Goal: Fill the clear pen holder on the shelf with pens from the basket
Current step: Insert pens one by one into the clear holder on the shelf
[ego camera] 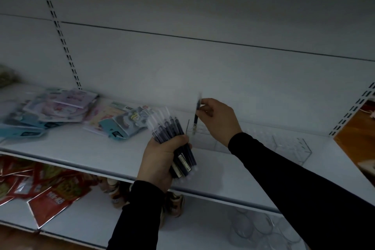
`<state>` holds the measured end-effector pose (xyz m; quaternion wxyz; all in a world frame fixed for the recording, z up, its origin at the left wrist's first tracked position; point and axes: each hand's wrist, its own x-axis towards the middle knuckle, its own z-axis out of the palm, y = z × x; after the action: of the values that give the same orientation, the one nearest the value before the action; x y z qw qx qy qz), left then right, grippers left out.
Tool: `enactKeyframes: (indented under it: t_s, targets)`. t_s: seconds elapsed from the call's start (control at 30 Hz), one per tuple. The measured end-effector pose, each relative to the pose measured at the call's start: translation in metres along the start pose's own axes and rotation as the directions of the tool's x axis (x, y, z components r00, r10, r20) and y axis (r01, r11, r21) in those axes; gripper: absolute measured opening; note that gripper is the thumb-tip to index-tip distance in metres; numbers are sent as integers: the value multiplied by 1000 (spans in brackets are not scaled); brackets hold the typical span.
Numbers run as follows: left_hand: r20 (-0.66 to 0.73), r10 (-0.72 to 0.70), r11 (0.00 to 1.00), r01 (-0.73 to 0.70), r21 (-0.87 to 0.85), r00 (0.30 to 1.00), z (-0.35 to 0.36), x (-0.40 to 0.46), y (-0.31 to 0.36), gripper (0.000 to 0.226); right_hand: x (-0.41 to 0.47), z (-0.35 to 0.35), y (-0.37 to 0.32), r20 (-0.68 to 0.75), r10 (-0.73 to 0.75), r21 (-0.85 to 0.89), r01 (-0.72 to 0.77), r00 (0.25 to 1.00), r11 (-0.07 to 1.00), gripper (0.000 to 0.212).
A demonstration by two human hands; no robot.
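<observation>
My left hand grips a bundle of several dark pens with clear caps, held tilted over the front of the white shelf. My right hand pinches a single dark pen, upright, its tip at the left end of the clear pen holder. The holder is a long transparent block with rows of holes, lying on the shelf behind my right forearm. A thin upright piece stands by the holder's left end. The basket is not in view.
Stacks of colourful stationery packs lie on the shelf's left half. Below, red packets and small figures sit on the lower shelf, with clear round containers at right. A slotted upright bounds the shelf on the right.
</observation>
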<state>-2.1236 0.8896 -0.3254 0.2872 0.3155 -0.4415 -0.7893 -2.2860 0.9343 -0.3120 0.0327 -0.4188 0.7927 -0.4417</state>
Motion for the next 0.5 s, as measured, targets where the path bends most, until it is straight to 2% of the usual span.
enactKeyframes:
  t_s: [0.1, 0.2, 0.3, 0.4, 0.5]
  targets:
    - [13, 29, 1000, -30, 7, 999, 1, 1, -2, 8, -6, -6, -2, -61, 18, 33, -16, 998, 999, 27]
    - [24, 55, 998, -55, 29, 998, 3, 1, -5, 9, -20, -12, -7, -97, 65, 132, -52, 993, 990, 12]
    - [60, 59, 997, -62, 40, 996, 6, -2, -7, 7, -37, -16, -15, 83, 178, 282, -195, 980, 939, 21]
    - [129, 49, 997, -57, 55, 990, 10, -8, -8, 12, -52, -19, -20, 281, 247, 359, -340, 927, 869, 33]
    - [188, 56, 994, -71, 78, 981, 13, -13, -8, 20, -57, -25, -21, 344, 248, 402, -380, 906, 833, 29]
